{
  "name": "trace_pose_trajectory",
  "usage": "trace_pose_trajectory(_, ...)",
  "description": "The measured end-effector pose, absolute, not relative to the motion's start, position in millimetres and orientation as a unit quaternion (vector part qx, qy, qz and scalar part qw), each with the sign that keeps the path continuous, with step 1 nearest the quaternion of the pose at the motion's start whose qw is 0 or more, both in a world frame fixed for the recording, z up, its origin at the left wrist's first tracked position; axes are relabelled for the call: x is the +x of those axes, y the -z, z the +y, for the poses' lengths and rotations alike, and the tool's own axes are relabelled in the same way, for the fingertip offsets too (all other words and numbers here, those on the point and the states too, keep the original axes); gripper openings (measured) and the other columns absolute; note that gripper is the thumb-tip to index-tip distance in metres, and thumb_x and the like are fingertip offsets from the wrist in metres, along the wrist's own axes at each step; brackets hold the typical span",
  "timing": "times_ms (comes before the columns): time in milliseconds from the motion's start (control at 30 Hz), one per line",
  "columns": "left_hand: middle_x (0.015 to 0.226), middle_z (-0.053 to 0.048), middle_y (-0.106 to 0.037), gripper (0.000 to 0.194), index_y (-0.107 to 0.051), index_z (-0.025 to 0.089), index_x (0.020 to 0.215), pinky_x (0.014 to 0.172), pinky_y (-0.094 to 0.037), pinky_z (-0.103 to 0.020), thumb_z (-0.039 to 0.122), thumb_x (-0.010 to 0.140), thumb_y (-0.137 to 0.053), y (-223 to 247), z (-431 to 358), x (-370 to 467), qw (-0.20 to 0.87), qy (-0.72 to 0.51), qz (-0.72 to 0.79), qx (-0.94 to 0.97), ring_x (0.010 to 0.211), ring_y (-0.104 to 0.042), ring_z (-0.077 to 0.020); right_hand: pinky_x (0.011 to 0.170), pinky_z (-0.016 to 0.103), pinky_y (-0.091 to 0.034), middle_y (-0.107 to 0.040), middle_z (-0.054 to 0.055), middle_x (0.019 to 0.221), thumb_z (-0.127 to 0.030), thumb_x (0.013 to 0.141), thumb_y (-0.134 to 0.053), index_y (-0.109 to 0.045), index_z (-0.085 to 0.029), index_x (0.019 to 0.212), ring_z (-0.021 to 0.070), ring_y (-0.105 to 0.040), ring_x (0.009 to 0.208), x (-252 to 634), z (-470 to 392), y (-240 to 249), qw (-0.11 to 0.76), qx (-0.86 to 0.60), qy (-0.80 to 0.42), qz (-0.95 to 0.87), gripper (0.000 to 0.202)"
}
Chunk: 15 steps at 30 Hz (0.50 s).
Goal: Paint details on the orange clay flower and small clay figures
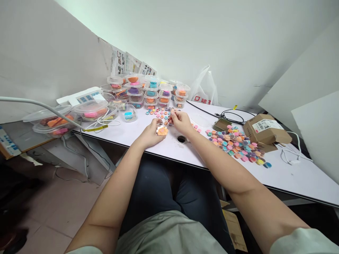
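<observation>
My left hand (152, 135) is closed around a small flower-shaped piece (162, 130) in orange, white and pink, held just above the table's front edge. To its right, my right hand (182, 121) pinches a thin reddish-brown stick (168, 121) whose lower end points at the flower. Whether the stick touches the flower I cannot tell. Beyond the hands lie many small coloured discs (162, 113), partly covered by my right fingers. A larger heap of such discs (235, 143) spreads to the right of my right forearm.
Stacked clear plastic tubs (150, 94) with coloured lumps stand along the back. More tubs (59, 121) and a power strip (87, 97) are at left. A white plastic bag (203, 88), a black cable (233, 116) and a cardboard box (266, 128) lie right. The tabletop has a round hole (181, 139).
</observation>
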<state>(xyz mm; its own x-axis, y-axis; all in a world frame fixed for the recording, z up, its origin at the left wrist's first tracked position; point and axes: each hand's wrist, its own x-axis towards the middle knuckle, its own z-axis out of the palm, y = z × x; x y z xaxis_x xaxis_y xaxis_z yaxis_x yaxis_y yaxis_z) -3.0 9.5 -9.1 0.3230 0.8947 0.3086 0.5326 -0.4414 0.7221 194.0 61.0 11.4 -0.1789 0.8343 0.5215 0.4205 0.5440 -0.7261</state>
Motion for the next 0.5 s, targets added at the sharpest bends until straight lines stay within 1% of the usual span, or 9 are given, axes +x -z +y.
trace_pose_trajectory(100, 0.152, -0.016, -0.051, 0.072, -0.04, 0.023, 0.14, 0.115, -0.044, -0.047, 0.032, 0.077, -0.074, 6.6, 6.1, -2.9, 0.257, -0.358, 0.454, 0.774, 0.141, -0.052, -0.0312, 0.067, 0.03, -0.049, -0.071, 0.005, 0.068, -0.072, 0.094, -0.044, -0.062, -0.021, 0.071, 0.0179, -0.064, 0.065, 194.1, 61.9, -8.1, 0.455, -0.431, -0.262, -0.734, 0.059)
trace_pose_trajectory(233, 0.153, -0.017, -0.05, 0.073, -0.039, 0.023, 0.14, 0.116, -0.043, -0.047, 0.029, 0.076, -0.074, 7.0, 6.5, -2.9, 0.26, -0.365, 0.442, 0.777, 0.142, -0.05, -0.0308, 0.068, 0.031, -0.05, -0.072, 0.006, 0.069, -0.066, 0.097, -0.046, -0.06, -0.021, 0.068, 0.0184, -0.066, 0.068, 196.0, 62.4, -7.5, 0.449, -0.443, -0.232, -0.74, 0.055)
trace_pose_trajectory(400, 0.152, -0.017, -0.05, 0.071, -0.04, 0.022, 0.138, 0.116, -0.044, -0.046, 0.029, 0.076, -0.074, 7.7, 7.6, -3.3, 0.263, -0.368, 0.436, 0.778, 0.142, -0.051, -0.0306, 0.066, 0.03, -0.048, -0.071, 0.005, 0.068, -0.064, 0.098, -0.045, -0.06, -0.021, 0.071, 0.0169, -0.063, 0.063, 197.3, 57.2, -10.6, 0.477, -0.416, -0.233, -0.739, 0.052)
trace_pose_trajectory(500, 0.15, -0.016, -0.051, 0.069, -0.04, 0.022, 0.137, 0.114, -0.045, -0.046, 0.03, 0.077, -0.073, 6.1, 6.2, -3.3, 0.261, -0.363, 0.441, 0.778, 0.14, -0.053, -0.0296, 0.067, 0.031, -0.047, -0.071, 0.005, 0.069, -0.062, 0.098, -0.047, -0.062, -0.021, 0.072, 0.0177, -0.064, 0.065, 196.4, 56.5, -9.5, 0.458, -0.397, -0.222, -0.763, 0.051)
